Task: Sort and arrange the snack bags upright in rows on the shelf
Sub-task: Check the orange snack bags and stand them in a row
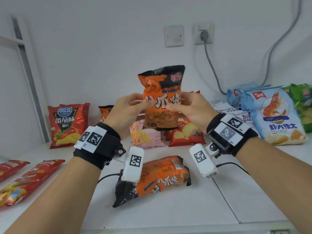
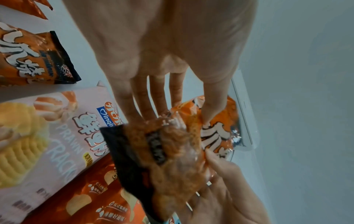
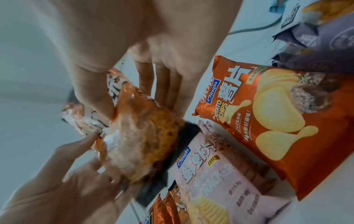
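I hold an orange and black snack bag (image 1: 162,97) upright in the air at the centre, above the white shelf surface (image 1: 185,208). My left hand (image 1: 130,105) pinches its left edge, thumb on the front and fingers behind. My right hand (image 1: 184,105) pinches its right edge the same way. In the left wrist view the bag (image 2: 172,159) shows from below between my left fingers (image 2: 145,104) and my right hand (image 2: 226,189). The right wrist view has the bag (image 3: 138,136) under my right fingers (image 3: 162,84). A matching orange bag (image 1: 157,179) lies flat near me.
A red tomato chip bag (image 1: 67,124) stands at the back left. A pink prawn cracker bag (image 1: 145,135) and a red potato chip bag (image 1: 185,132) lie behind the held bag. Blue shrimp chip bags (image 1: 270,115) and a green bag (image 1: 302,105) stand right. Red bags (image 1: 25,179) lie at left.
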The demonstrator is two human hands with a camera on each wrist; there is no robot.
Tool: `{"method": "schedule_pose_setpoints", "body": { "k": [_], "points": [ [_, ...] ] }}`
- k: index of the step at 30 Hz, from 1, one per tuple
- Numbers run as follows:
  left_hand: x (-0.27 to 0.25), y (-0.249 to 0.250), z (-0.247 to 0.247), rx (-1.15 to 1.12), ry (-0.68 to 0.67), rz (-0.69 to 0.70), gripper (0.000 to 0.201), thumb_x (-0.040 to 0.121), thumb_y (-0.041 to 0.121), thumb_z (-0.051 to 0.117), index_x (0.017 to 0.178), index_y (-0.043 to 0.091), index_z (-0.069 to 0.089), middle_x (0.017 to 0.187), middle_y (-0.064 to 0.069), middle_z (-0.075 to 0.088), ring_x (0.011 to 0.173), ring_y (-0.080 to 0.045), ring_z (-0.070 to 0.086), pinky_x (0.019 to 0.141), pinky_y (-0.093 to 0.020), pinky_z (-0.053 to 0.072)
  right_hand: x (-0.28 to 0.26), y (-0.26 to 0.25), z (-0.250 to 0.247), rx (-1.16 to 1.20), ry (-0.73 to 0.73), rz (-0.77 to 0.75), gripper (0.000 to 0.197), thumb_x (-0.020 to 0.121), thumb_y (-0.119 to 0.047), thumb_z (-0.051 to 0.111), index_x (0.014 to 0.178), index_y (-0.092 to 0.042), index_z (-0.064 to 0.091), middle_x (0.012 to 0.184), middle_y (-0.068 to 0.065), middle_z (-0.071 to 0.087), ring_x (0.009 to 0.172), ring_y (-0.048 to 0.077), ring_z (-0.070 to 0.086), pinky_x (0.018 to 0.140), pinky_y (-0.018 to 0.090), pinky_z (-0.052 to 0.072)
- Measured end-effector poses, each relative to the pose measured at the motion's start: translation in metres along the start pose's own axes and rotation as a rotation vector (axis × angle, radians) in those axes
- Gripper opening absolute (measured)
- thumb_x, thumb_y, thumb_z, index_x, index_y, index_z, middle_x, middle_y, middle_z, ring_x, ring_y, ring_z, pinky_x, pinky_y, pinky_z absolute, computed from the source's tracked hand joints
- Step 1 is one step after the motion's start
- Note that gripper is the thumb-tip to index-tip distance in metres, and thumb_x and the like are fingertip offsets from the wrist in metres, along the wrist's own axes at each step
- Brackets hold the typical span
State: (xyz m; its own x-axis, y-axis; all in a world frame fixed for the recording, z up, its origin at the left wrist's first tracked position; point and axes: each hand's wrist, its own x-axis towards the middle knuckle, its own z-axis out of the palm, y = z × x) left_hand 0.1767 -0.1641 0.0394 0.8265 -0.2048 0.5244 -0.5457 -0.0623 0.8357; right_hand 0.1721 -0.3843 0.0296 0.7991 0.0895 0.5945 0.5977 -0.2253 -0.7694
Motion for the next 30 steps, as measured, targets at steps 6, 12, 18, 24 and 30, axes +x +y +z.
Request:
{"method": "schedule_pose_setpoints", "body": {
  "k": [6,12,18,24,30],
  "points": [
    [-0.005,0.006,-0.006,0.121,-0.139,0.301,0.046,0.07,0.006,0.089,0.107,0.018,0.065,0.113,-0.007,0.072,0.114,-0.028,0.067,0.103,-0.044,0.054,-0.001,-0.002,-0.002,-0.103,-0.024,-0.237,0.035,0.078,0.003,0.084,0.104,-0.011,0.064,0.098,-0.005,0.072,0.09,0.005,0.07,0.08,0.02,0.055],
    [-0.007,0.008,-0.008,0.145,-0.193,0.39,0.036,0.074,0.017,0.085,0.103,0.026,0.066,0.112,0.003,0.069,0.11,-0.02,0.065,0.104,-0.052,0.053,-0.003,-0.002,0.002,-0.104,0.032,-0.382,0.033,0.081,0.008,0.082,0.108,0.001,0.064,0.105,0.008,0.073,0.1,0.017,0.072,0.09,0.024,0.056],
    [-0.012,0.015,-0.01,0.184,-0.159,0.321,0.045,0.076,-0.008,0.079,0.107,0.019,0.062,0.11,0.003,0.07,0.106,-0.013,0.067,0.094,-0.03,0.056,-0.003,-0.005,0.003,-0.152,0.017,-0.357,0.038,0.077,-0.001,0.086,0.102,-0.02,0.064,0.099,-0.008,0.072,0.096,0.013,0.07,0.086,0.03,0.056],
    [-0.023,0.034,-0.033,0.15,0.02,0.134,0.041,0.091,-0.016,0.056,0.118,0.013,0.064,0.129,-0.015,0.068,0.124,-0.029,0.064,0.112,-0.044,0.049,0.001,-0.01,0.01,-0.079,0.022,-0.348,0.034,0.078,-0.007,0.088,0.107,-0.014,0.07,0.093,-0.018,0.076,0.091,0.0,0.072,0.079,0.014,0.053],
    [-0.001,0.034,-0.079,0.257,0.346,-0.024,0.013,0.1,0.008,0.061,0.11,0.015,0.066,0.12,-0.015,0.07,0.106,-0.022,0.068,0.101,-0.037,0.056,0.015,-0.026,0.025,-0.075,0.039,-0.304,0.034,0.084,-0.009,0.084,0.113,-0.021,0.072,0.109,-0.005,0.079,0.105,0.012,0.074,0.101,0.04,0.056]
  ]
}}
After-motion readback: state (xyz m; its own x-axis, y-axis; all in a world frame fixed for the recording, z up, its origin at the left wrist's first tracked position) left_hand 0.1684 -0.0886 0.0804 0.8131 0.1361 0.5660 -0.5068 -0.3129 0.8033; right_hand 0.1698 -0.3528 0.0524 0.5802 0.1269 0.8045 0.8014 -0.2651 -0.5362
